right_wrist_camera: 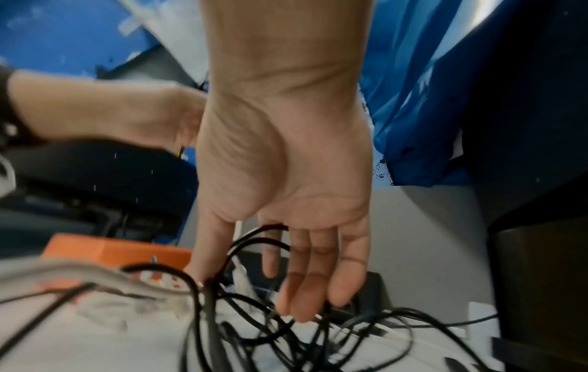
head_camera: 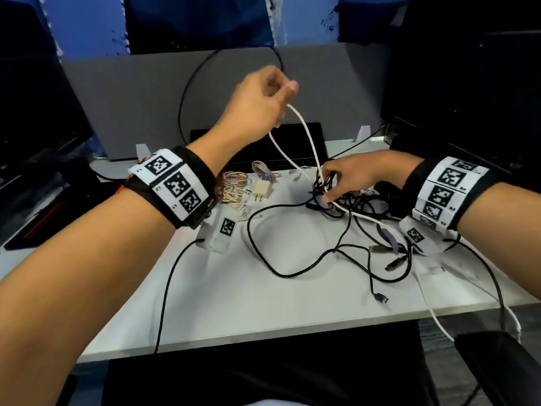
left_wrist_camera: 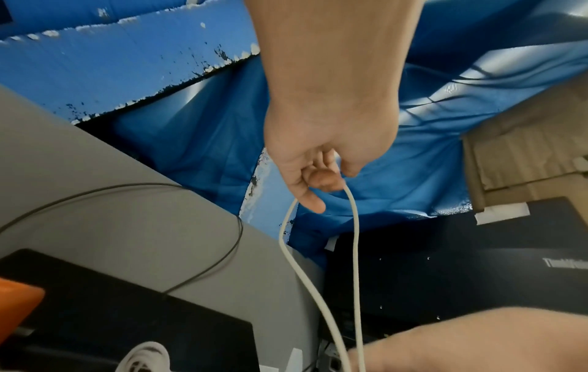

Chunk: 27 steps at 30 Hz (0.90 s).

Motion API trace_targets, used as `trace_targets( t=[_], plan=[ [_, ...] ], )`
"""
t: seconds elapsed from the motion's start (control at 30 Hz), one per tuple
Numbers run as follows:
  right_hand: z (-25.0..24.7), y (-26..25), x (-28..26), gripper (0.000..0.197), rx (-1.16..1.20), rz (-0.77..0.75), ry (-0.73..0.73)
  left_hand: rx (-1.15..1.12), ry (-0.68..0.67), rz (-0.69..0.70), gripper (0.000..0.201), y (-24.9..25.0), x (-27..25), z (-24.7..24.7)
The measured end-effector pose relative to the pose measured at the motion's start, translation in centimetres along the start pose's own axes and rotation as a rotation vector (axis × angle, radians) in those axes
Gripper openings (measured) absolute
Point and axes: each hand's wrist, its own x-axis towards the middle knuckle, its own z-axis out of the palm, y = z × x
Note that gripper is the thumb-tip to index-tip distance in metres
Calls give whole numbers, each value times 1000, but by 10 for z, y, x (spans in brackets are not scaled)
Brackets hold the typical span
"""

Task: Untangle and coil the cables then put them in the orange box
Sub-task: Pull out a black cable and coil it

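Black cables (head_camera: 345, 247) lie in a messy pile on the white table (head_camera: 234, 294). The right hand (head_camera: 354, 177), fingers bent, reaches into the pile. Farther back, the left hand (head_camera: 260, 98) pinches a white cable (head_camera: 307, 133) up high. The orange box (right_wrist_camera: 121, 251) sits at the side; its inside is hidden.

The orange box (right_wrist_camera: 117, 251) is blurred, half hidden behind cables (right_wrist_camera: 254, 314).

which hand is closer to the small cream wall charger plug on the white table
Left. The left hand is raised above and behind the cream wall charger plug, pinching a white cable. The right hand is farther off, on the black cable tangle.
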Motion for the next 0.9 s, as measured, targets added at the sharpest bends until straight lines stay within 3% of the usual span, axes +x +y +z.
trace_targets(
  t=[0.1,0.23,0.3,0.4,0.43,0.5,0.6,0.73,0.9],
  plan=[
    [-6,9,7,12,-9,-10,182,176,-151,14,20,1,-12,4],
    [-33,11,10,7,132,50,491,308,-371,-64,21,-5,-26,10],
    [-45,8,10,15,265,56,512,294,-515,-124,27,-11,-31,17],
    [-60,3,6,14,327,75,328,372,-715,-106,31,-15,-40,27],
    [-62,2,4,6,282,91,249,395,-785,-97,32,-17,-44,30],
    [-60,-3,-2,11,169,114,31,440,-904,-74,36,-19,-52,38],
    [-37,-16,-9,14,25,107,-278,627,-979,-23,51,-22,-65,55],
    [-7,-33,-11,12,-98,45,-350,815,-1050,109,36,-36,-82,87],
    [12,-40,-7,11,-172,-13,-332,828,-854,93,26,-39,-77,94]
  ],
)
